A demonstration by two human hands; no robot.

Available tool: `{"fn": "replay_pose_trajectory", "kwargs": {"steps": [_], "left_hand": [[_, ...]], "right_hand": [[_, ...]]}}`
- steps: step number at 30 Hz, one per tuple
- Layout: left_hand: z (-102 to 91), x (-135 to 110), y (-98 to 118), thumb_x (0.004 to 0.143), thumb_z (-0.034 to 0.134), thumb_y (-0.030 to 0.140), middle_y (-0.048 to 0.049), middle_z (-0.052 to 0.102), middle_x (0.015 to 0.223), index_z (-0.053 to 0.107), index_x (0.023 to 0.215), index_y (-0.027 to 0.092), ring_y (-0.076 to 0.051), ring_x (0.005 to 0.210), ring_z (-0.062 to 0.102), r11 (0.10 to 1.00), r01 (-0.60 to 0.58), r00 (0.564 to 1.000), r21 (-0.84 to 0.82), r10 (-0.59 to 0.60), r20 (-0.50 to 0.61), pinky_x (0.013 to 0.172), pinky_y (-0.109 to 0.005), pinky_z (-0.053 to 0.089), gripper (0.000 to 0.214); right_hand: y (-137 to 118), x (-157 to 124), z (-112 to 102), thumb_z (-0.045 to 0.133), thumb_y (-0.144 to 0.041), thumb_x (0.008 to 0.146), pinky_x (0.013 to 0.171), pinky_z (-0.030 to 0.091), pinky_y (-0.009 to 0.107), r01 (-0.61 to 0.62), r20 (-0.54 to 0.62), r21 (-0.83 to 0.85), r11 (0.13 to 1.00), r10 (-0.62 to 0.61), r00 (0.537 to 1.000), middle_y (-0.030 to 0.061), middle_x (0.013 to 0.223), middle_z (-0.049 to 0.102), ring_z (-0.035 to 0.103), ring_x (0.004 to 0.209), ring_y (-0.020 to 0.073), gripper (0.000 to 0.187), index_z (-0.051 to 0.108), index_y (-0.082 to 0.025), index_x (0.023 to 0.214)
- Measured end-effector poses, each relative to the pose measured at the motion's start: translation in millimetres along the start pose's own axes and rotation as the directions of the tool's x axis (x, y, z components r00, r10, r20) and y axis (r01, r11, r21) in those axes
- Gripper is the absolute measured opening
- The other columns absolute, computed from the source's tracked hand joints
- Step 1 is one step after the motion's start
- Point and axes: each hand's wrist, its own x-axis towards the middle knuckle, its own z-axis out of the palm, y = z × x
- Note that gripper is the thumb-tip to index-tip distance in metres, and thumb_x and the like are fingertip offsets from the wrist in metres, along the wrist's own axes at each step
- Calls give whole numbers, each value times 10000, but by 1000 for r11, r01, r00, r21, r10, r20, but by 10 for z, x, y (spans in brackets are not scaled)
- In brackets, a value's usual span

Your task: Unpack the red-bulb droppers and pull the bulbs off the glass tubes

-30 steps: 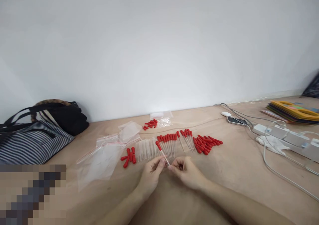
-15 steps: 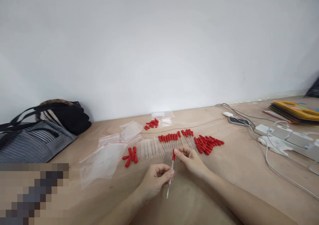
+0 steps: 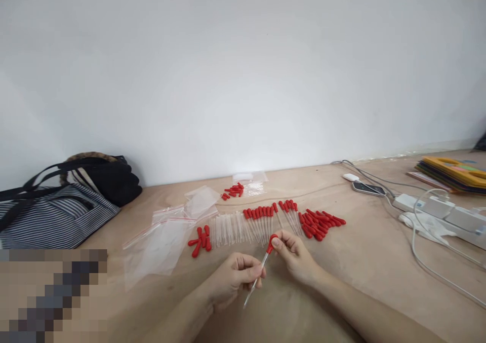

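Between my two hands a glass dropper pipette point(image 3: 249, 295) slants, its thin tip down to the left. My left hand point(image 3: 241, 277) pinches its clear tube about midway. At its upper end, my right hand point(image 3: 294, 254) grips the red rubber bulb point(image 3: 272, 243), which is bent over at the top. Just beyond lie bare clear tubes point(image 3: 228, 229) in a row, with red-capped droppers point(image 3: 260, 216) to their right. A heap of loose red bulbs point(image 3: 319, 224) is at the right end, and a few more red bulbs point(image 3: 200, 240) are at the left.
Clear zip bags point(image 3: 159, 246) lie to the left, near a striped bag point(image 3: 63, 214). Small red bulbs point(image 3: 233, 191) and a clear packet point(image 3: 252, 183) are at the back. On the right are a phone point(image 3: 369, 188), a power strip point(image 3: 469, 231), cables and stacked yellow folders point(image 3: 451, 168).
The dropper has tilted more to the right at its top, and the red bulb is now bent over under my right fingers. Both hands keep their hold. The view has shifted slightly.
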Motion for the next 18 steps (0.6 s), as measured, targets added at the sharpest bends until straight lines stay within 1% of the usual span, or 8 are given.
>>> {"fn": "replay_pose_trajectory", "kwargs": {"steps": [2, 5, 6, 8, 10, 11, 15, 18], "left_hand": [[22, 0, 5, 551, 712, 436, 7, 545, 489, 635, 598, 129, -59, 446, 385, 999, 9, 1000, -48, -9, 5, 465, -184, 229, 321], [56, 22, -6, 561, 711, 448, 2, 556, 515, 632, 612, 127, -67, 461, 395, 997, -81, 994, -2, 81, -79, 482, -192, 265, 334], [65, 33, -13, 565, 708, 456, 1, 563, 533, 633, 623, 129, -71, 473, 404, 992, -123, 985, 16, 124, -121, 495, -195, 285, 341], [79, 53, -27, 579, 696, 467, 5, 566, 561, 634, 640, 133, -80, 508, 425, 982, -188, 963, 25, 189, -190, 524, -200, 316, 346], [91, 61, -39, 596, 686, 461, 14, 555, 571, 644, 650, 135, -82, 526, 425, 975, -221, 942, 21, 219, -254, 533, -198, 326, 334], [98, 60, -43, 602, 684, 455, 15, 554, 579, 649, 651, 135, -85, 536, 429, 973, -231, 932, 20, 227, -283, 538, -199, 333, 325], [116, 41, -49, 606, 687, 440, 2, 589, 605, 678, 711, 148, -131, 623, 507, 968, -250, 915, 19, 243, -324, 635, -243, 393, 310], [91, 57, -50, 584, 705, 448, -15, 625, 686, 682, 853, 162, -150, 688, 543, 960, -280, 888, -7, 256, -383, 706, -275, 410, 394]], "right_hand": [[-8, 10, 4, 471, -614, 716, 561, 342, 234, -13, -19, 39, 999, 14, 1000, -23, 569, 443, 404, 559, 103, 445, 472, -178, 627], [-33, 8, 9, 494, -606, 705, 597, 356, 238, -68, -9, 111, 991, 70, 998, -21, 575, 480, 432, 572, 103, 441, 516, -170, 641], [-47, -2, 17, 515, -594, 698, 621, 365, 243, -96, 17, 140, 985, 95, 995, -19, 589, 501, 451, 587, 105, 429, 543, -167, 667], [-80, -38, 50, 577, -553, 670, 668, 379, 260, -159, 124, 201, 967, 136, 983, -12, 622, 543, 494, 625, 115, 393, 588, -165, 731], [-112, -82, 97, 633, -505, 640, 680, 383, 268, -221, 244, 239, 945, 162, 956, -4, 640, 570, 517, 641, 121, 363, 615, -163, 761], [-124, -101, 120, 650, -489, 629, 673, 381, 265, -243, 274, 245, 938, 174, 946, -1, 644, 577, 517, 638, 119, 353, 624, -161, 757], [-128, -137, 158, 627, -517, 637, 609, 350, 236, -246, 241, 197, 949, 196, 951, -11, 588, 551, 462, 575, 94, 363, 629, -155, 649], [-103, -134, 134, 579, -568, 655, 512, 277, 214, -232, 267, 141, 963, 188, 945, -35, 503, 465, 343, 483, 66, 429, 601, -148, 572]]}}
